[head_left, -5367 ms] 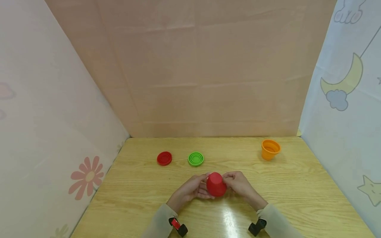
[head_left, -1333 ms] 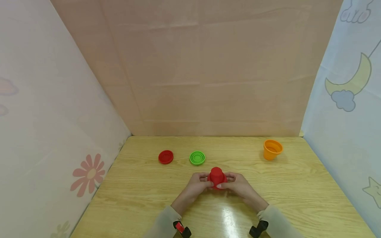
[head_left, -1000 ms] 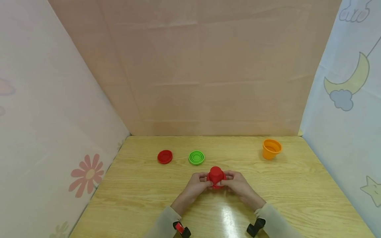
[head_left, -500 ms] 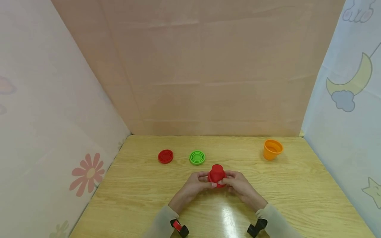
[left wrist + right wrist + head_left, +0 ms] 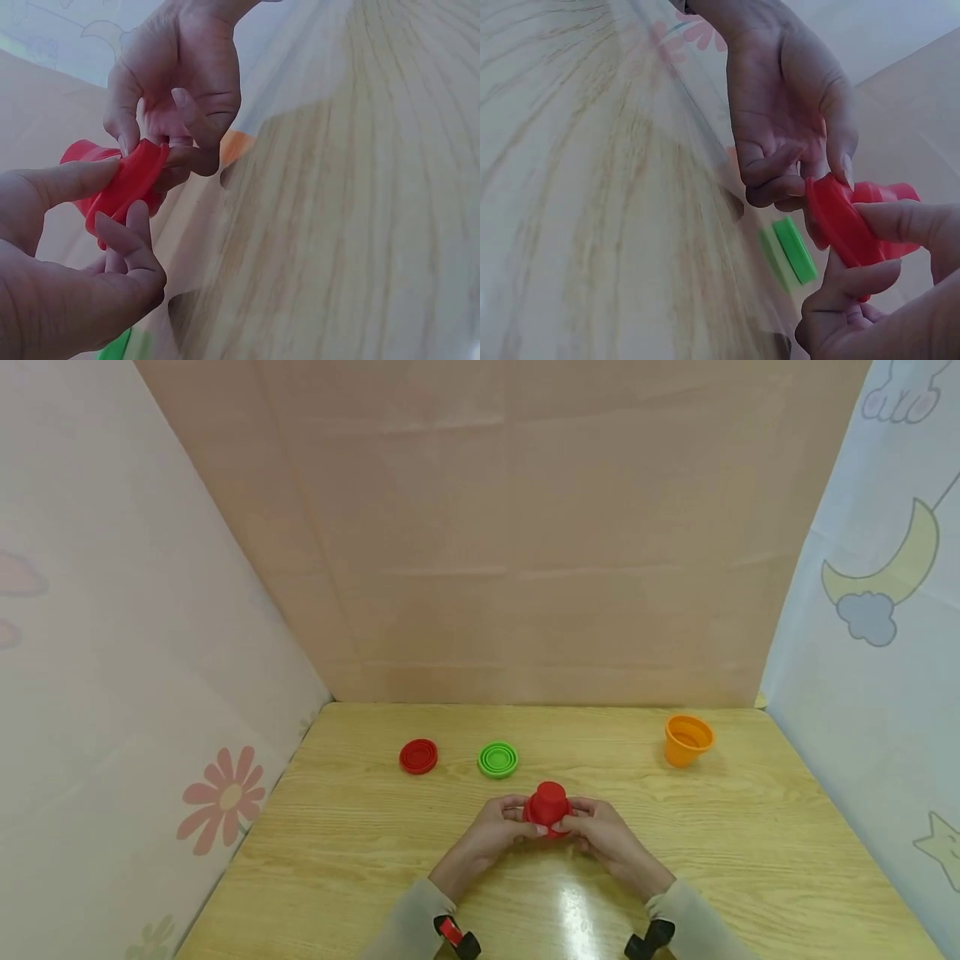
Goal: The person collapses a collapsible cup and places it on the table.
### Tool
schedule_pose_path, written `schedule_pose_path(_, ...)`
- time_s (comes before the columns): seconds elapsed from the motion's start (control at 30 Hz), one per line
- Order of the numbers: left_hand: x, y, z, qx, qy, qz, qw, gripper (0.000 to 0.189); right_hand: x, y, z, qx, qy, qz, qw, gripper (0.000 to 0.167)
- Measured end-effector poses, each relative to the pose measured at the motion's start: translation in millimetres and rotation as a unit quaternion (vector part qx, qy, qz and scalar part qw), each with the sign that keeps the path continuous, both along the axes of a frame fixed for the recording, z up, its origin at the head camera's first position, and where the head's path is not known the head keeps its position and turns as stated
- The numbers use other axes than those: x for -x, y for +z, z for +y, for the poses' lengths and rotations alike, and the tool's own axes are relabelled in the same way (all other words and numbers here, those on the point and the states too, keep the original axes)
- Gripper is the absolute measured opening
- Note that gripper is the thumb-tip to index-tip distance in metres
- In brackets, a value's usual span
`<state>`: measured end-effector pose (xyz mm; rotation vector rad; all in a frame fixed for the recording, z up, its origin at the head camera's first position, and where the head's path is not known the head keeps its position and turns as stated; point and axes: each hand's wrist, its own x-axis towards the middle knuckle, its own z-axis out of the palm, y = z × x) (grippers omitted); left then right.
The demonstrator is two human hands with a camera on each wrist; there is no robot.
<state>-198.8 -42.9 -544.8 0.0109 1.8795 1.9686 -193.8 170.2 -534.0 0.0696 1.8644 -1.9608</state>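
In the head view a red collapsible cup (image 5: 551, 798) is held upside down above the table, its narrow base up. Its wall is stepped, with a wider ring folded around the rim. My left hand (image 5: 491, 835) pinches the rim from the left, thumb on the near side and fingers behind. From the right, my right hand (image 5: 606, 837) pinches the same rim, its thumb beside the left one. The left wrist view shows the red rim (image 5: 131, 187) bent and pressed between thumbs and fingers. In the right wrist view the cup's narrower end (image 5: 896, 193) points away from the palms.
Beyond the hands, a flattened red cup (image 5: 417, 757) and a flattened green cup (image 5: 498, 760) lie on the wooden table (image 5: 337, 827). An orange cup (image 5: 687, 742) stands expanded at the back right. Cloth walls enclose the back and both sides.
About five seconds ago the red cup was a smooth tall cone, with the left fingers spread beside it. Now both hands pinch its rim and its wall is stepped. Lately only the thumbs shifted slightly.
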Motion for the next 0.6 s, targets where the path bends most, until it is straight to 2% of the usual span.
schedule_pose_path(0.17,-1.4,0.5,1.6,-0.01,0.01,-0.01,0.9998,0.051,-0.3,-3.4,-0.4,0.016,0.009,0.003,0.9998,0.068)
schedule_pose_path(0.3,-0.6,0.6,1.6,-0.011,0.011,-0.013,0.9998,0.05,0.4,-5.3,4.4,0.062,0.045,-0.001,0.997,0.066)
schedule_pose_path(0.43,0.6,0.6,-0.8,-0.014,0.011,-0.011,0.9998,0.049,1.8,-8.0,12.7,0.124,0.087,-0.009,0.9884,0.044)
schedule_pose_path(0.53,1.6,1.0,-4.0,-0.027,0.004,-0.016,0.9995,0.048,3.5,-9.0,18.0,0.159,0.098,-0.014,0.9823,0.027)
schedule_pose_path(0.6,2.5,1.1,-6.1,-0.041,-0.006,-0.019,0.999,0.045,4.6,-8.9,20.3,0.173,0.096,-0.018,0.98,0.025)
